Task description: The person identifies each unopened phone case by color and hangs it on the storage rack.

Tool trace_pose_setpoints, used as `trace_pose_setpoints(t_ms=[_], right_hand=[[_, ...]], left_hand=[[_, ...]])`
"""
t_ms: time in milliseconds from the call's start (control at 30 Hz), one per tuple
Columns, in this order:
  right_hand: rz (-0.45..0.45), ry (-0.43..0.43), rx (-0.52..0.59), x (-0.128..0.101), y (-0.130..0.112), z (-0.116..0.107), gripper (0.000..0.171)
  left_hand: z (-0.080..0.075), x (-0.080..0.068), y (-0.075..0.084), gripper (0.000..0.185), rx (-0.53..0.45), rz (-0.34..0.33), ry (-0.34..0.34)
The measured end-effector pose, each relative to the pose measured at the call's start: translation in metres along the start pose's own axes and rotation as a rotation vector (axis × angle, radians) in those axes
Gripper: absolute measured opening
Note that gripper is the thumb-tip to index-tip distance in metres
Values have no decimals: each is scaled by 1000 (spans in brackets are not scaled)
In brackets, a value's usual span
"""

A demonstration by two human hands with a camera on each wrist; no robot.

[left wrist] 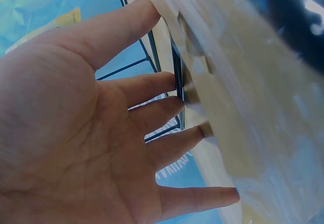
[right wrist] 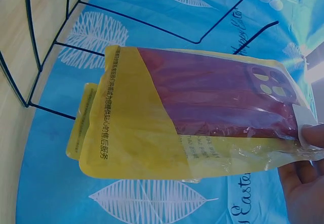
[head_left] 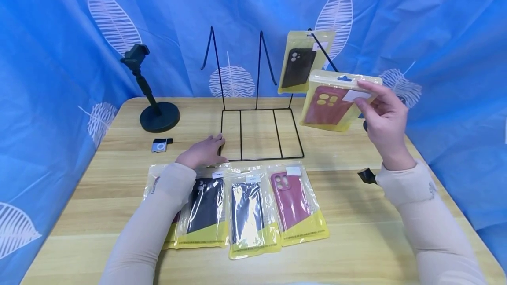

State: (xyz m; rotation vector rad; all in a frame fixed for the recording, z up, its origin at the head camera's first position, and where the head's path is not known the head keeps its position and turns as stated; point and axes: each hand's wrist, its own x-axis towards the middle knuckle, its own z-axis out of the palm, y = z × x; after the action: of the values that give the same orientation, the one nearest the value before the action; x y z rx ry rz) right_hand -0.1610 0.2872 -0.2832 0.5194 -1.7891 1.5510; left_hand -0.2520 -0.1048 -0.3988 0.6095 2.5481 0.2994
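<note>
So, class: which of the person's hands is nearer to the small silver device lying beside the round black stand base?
Left. The left hand rests on the table just right of the silver device; the right hand is raised far across, pinching a red phone-case packet.

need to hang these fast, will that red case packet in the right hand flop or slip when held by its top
The red case packet probably stays fairly stiff: held by one top corner in the right hand, it doesn't sag. Its glossy plastic looks slippery. One-handed pinching suggests it's light.

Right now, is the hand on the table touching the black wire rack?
Touching. In the left wrist view the left hand lies flat and open, with its fingertips against the black wire rack; the head view agrees.
</note>
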Motion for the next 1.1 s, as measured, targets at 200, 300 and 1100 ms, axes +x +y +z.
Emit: trace_pose_setpoints(t_ms=[200, 300, 1100], right_hand=[[13, 6, -94, 6, 10, 0, 34], [39, -5, -74, 10, 17, 1, 34], [187, -40, -215, 46, 53, 22, 39]], left_hand=[[1, 1, -1, 80, 2, -2, 4], [0, 1, -1, 81, 3, -5, 5], [1, 3, -2, 79, 5, -9, 0]])
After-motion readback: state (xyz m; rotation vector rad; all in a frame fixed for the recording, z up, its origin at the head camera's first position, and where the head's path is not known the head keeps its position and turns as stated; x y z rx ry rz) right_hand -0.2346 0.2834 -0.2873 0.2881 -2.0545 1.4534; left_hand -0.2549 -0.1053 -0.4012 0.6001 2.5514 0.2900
